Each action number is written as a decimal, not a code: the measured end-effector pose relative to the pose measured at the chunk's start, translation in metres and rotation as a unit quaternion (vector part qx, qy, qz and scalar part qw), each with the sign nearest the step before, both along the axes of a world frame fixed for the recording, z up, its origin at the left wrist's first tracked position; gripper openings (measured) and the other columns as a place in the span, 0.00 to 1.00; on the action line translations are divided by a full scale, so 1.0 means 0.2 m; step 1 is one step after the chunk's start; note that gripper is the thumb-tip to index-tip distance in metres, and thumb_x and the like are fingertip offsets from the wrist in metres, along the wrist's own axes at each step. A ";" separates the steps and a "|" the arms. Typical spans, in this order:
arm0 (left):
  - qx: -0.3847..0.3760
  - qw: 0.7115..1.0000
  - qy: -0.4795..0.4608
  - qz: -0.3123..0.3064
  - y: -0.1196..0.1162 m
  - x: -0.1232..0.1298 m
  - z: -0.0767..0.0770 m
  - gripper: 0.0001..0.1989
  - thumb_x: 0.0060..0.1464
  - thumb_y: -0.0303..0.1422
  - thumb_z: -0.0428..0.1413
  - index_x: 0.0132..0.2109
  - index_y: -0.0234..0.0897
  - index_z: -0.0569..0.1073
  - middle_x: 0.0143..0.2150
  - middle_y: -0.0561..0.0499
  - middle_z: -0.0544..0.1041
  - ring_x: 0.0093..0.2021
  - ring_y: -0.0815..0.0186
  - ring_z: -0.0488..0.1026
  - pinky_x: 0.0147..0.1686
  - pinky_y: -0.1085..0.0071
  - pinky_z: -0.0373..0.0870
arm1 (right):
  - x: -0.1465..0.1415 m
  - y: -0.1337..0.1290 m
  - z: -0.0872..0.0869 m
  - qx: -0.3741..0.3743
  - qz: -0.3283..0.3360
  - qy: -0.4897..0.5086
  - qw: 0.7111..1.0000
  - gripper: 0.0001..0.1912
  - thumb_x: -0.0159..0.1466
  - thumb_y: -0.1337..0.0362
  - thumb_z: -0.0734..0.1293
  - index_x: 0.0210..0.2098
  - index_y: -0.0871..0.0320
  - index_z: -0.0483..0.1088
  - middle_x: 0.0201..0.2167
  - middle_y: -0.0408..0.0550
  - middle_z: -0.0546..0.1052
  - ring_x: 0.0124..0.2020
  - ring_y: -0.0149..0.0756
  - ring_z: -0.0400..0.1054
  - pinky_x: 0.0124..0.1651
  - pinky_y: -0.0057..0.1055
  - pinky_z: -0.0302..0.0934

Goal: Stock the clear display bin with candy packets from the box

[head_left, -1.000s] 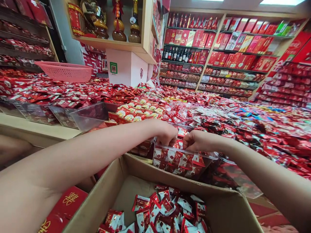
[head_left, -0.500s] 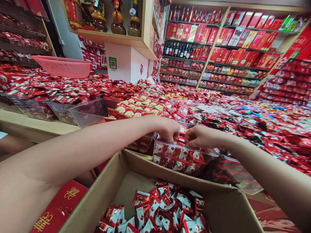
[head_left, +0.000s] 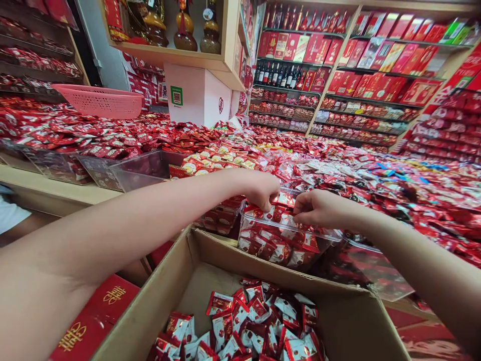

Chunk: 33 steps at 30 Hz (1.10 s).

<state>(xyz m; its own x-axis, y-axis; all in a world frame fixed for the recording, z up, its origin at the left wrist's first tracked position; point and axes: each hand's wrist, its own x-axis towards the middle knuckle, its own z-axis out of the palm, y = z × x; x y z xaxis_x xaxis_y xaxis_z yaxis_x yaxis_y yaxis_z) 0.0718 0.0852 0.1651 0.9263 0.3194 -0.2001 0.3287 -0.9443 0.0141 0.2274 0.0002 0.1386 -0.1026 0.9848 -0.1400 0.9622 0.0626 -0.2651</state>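
Note:
My left hand [head_left: 262, 189] reaches over the front of a clear plastic bin [head_left: 250, 215], fingers curled together and pointing down. Small red-and-white wrapped candy packets [head_left: 280, 253] fill the bin. Just right of it, my right hand [head_left: 314, 206] is bent inward among the packets, its thumb and fingers closed near their tops. What either hand grips between the fingertips is hidden. Below stands an open cardboard box [head_left: 210, 245], with more red-and-white candy packets [head_left: 240, 321] heaped inside.
Other clear bins [head_left: 139, 173] line the wooden counter edge [head_left: 56, 185] on the left. A pink basket [head_left: 101, 103] rests on heaped red packets. Red boxes [head_left: 97, 311] stand beside the carton. A white box [head_left: 188, 98] and bottle shelves [head_left: 293, 75] are behind.
Both hands have shifted slightly; the right hand sits a little farther right, and the gap between them shows more packets. The whole view has moved slightly. The heap in the carton looks unchanged.

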 end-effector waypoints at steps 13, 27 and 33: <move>-0.065 0.996 0.051 -0.019 -0.03 0.04 -0.07 0.03 0.39 0.28 0.53 0.24 0.35 0.65 0.19 0.58 0.63 0.22 0.72 0.57 0.21 0.74 0.52 | 0.00 -0.03 -0.02 0.044 0.014 -0.025 0.999 0.02 0.49 0.66 0.61 0.22 0.57 0.65 0.21 0.44 0.72 0.24 0.33 0.64 0.25 0.27 0.55; -0.102 0.991 0.079 -0.029 0.04 0.05 -0.15 0.07 0.37 0.31 0.56 0.29 0.36 0.71 0.23 0.57 0.70 0.23 0.71 0.61 0.23 0.74 0.55 | 0.00 -0.04 -0.01 0.021 0.019 0.009 1.000 0.01 0.49 0.67 0.62 0.22 0.57 0.64 0.21 0.44 0.73 0.23 0.33 0.64 0.25 0.28 0.56; -0.069 0.995 0.066 -0.020 0.02 0.04 -0.13 0.06 0.37 0.29 0.55 0.28 0.37 0.73 0.22 0.56 0.71 0.23 0.70 0.61 0.25 0.73 0.55 | -0.01 -0.07 0.01 0.084 0.006 -0.007 0.996 0.02 0.49 0.67 0.61 0.22 0.57 0.63 0.20 0.43 0.71 0.22 0.31 0.62 0.25 0.26 0.55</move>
<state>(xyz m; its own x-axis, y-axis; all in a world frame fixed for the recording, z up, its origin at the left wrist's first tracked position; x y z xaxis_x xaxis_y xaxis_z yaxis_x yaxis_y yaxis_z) 0.0807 0.0882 0.1393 0.9008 0.2440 -0.3592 0.2983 -0.9488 0.1035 0.2258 -0.0141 0.1404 -0.1146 0.9931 0.0258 0.9646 0.1174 -0.2362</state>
